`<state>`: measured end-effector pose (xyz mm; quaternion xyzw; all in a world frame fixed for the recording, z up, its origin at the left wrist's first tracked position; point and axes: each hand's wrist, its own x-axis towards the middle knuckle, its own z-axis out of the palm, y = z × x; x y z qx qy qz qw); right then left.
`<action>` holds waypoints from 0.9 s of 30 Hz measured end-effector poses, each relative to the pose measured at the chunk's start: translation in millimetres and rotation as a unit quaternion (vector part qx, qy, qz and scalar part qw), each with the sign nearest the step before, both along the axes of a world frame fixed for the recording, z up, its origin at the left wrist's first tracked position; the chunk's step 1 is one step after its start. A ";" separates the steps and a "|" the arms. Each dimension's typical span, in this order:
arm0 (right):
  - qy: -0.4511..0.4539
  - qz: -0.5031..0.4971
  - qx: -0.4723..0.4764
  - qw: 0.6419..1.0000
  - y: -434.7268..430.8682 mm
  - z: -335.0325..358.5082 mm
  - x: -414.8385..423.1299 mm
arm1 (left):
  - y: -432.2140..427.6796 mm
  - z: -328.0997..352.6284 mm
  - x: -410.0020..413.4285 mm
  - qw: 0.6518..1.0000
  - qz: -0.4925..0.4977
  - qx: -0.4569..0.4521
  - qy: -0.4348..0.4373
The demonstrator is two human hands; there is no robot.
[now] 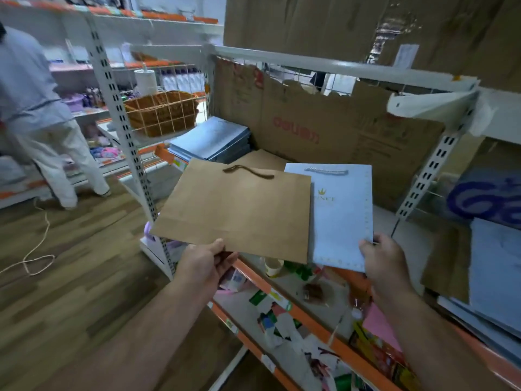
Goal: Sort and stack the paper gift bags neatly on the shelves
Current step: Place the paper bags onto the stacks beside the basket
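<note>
View: head camera, the only one.
Left hand [208, 258]: grip closed on the lower edge of the brown bag [236, 210], thumb on top.
Right hand [386, 261]: grip pinching the lower right corner of the pale blue bag [342, 215].
Held bags: both flat, in the air over the front of the shelf [406, 241], handles pointing to the back. The brown one overlaps the blue one's left edge.
Likely places: stack of blue bags [210, 139] at the back left, with a second brown bag [265, 159] lying flat just beside it.
Risk: each bag hangs from one edge, so it may sag, fold or slide out as it is reached forward. A bag laid askew could knock the stack crooked.
In the way: paper cup [273, 266] and small clutter near the shelf front, under the held bags.
Around: cardboard backing [324, 128], wicker basket [162, 111] on the next shelf, another person [36, 108] at far left, a cord [36, 249] on the floor.
</note>
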<state>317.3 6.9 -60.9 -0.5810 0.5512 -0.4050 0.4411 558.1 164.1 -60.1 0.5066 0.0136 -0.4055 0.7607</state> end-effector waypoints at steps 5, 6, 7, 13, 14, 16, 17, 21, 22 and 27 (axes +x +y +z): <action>0.008 -0.007 -0.026 1.000 -39.0 -14.1 45.9 | -28.0 -3.8 41.9 1.000 0.003 0.009 -0.011; 0.007 -0.014 -0.035 0.999 -49.2 -16.4 54.7 | -36.9 -4.2 52.0 1.000 0.008 0.012 -0.015; 0.009 -0.017 -0.039 0.999 -59.5 -18.7 62.8 | -46.0 -4.3 62.1 1.000 0.014 0.015 -0.017; -0.008 -0.027 -0.009 1.000 -111.6 -23.8 105.1 | -112.0 0.4 111.7 0.999 0.004 0.039 -0.016; -0.009 -0.030 -0.007 0.999 -118.6 -23.8 110.4 | -123.0 2.4 117.3 0.999 0.000 0.037 -0.020; -0.012 -0.031 0.009 0.999 -131.5 -22.4 117.7 | -144.6 5.1 127.9 0.999 -0.005 0.032 -0.026; -0.012 -0.034 0.015 0.999 -137.2 -22.2 119.8 | -154.2 5.4 133.6 0.999 -0.006 0.029 -0.027; -0.022 -0.072 0.033 0.997 -158.2 -28.5 119.9 | -187.2 2.8 154.5 0.999 -0.019 0.014 -0.026; -0.022 -0.080 0.034 0.996 -161.0 -30.1 119.7 | -195.5 1.7 160.1 1.000 -0.022 0.011 -0.018; -0.035 -0.146 0.024 0.988 -156.0 -37.9 122.6 | -236.1 -10.4 191.0 0.999 -0.040 0.029 0.009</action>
